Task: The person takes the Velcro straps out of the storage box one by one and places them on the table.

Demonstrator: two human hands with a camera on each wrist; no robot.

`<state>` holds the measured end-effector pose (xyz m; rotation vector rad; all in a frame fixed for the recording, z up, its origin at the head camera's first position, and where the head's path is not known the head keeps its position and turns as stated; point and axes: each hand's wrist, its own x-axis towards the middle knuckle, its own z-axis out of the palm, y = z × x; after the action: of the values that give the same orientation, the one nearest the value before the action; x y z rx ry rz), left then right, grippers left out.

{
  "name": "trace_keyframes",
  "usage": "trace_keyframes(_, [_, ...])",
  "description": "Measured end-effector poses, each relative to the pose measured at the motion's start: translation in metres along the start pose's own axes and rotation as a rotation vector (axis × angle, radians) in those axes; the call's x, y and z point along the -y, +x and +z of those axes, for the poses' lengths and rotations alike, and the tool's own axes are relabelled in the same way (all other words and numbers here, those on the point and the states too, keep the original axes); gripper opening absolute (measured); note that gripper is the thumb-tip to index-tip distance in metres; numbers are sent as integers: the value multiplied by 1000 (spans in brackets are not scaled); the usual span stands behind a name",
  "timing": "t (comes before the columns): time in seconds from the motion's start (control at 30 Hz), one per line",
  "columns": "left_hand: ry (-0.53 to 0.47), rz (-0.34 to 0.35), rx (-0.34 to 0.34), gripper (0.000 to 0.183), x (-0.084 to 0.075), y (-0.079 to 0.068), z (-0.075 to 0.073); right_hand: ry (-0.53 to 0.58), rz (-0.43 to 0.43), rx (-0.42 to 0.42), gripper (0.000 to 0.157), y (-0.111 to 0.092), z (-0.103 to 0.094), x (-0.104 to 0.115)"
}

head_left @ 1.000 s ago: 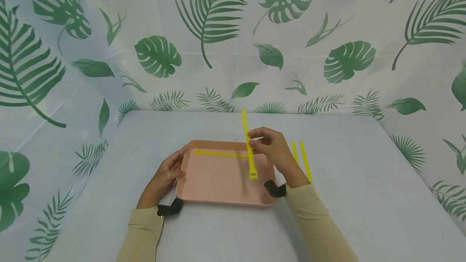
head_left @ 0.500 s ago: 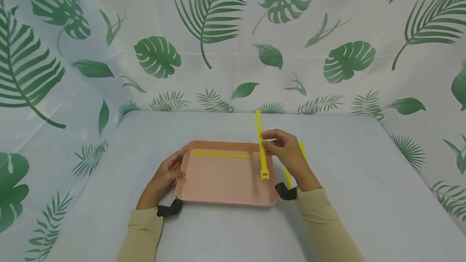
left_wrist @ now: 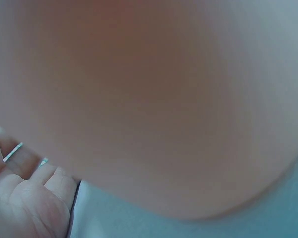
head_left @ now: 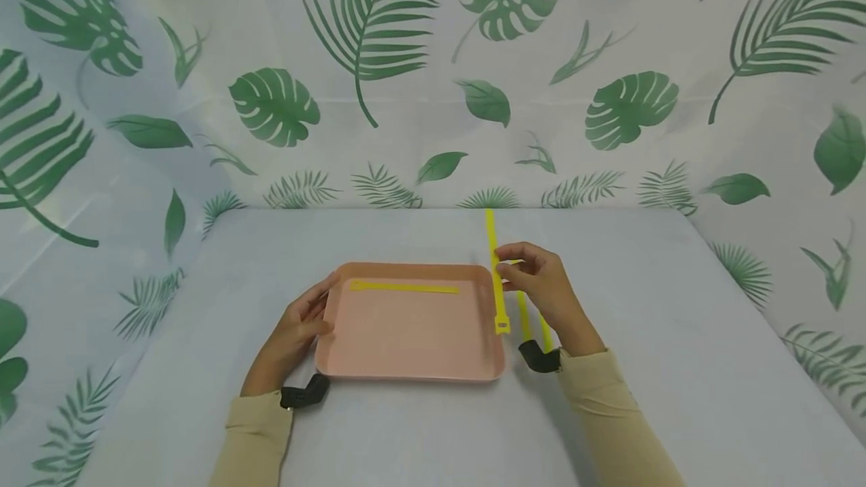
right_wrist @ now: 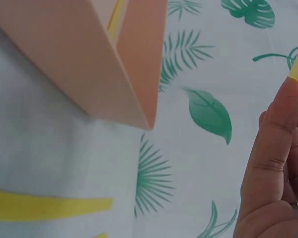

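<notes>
My left hand [head_left: 292,335] holds the left side of a pink tray [head_left: 406,340], the thumb at its rim. In the left wrist view, the blurred tray [left_wrist: 149,124] covers part of that hand [left_wrist: 32,203]. Beyond the tray's right edge, my right hand [head_left: 546,288] pinches a yellow cable tie [head_left: 499,303] between thumb and fingertips. It hangs nearly upright, slotted head down. Another yellow cable tie [head_left: 406,288] lies along the back of the tray. Two more yellow strips, one of them this cable tie [head_left: 524,318], lie on the table, partly hidden by the right hand and wrist.
A white tabletop [head_left: 392,434] carries the tray. Behind it and at the sides hangs a white sheet with green leaf prints [head_left: 274,107]. Black wrist cameras, such as the right one [head_left: 539,357], sit at both cuffs.
My right hand has carried the cable tie rightward, from above the tray to just past its right edge. My left hand stays on the tray. The head view has turned slightly right.
</notes>
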<state>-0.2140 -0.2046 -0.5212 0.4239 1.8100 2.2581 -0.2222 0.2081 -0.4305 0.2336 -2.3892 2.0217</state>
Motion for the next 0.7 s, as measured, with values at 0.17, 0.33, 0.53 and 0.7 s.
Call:
trace_keyframes(0.17, [-3, 20, 1, 95, 1, 0, -3, 19, 14, -17, 34, -2, -6, -2])
trace_keyframes(0.33, [-6, 32, 10, 95, 3, 1, -3, 16, 17, -22, 34, -4, -12, -7])
trace_keyframes(0.53, [-10, 33, 10, 95, 4, 2, -2, 0, 22, -18, 35, -5, -20, -13])
trace_keyframes(0.7, [-17, 38, 20, 95, 3, 1, -2, -8, 46, -26, 36, -5, -27, -17])
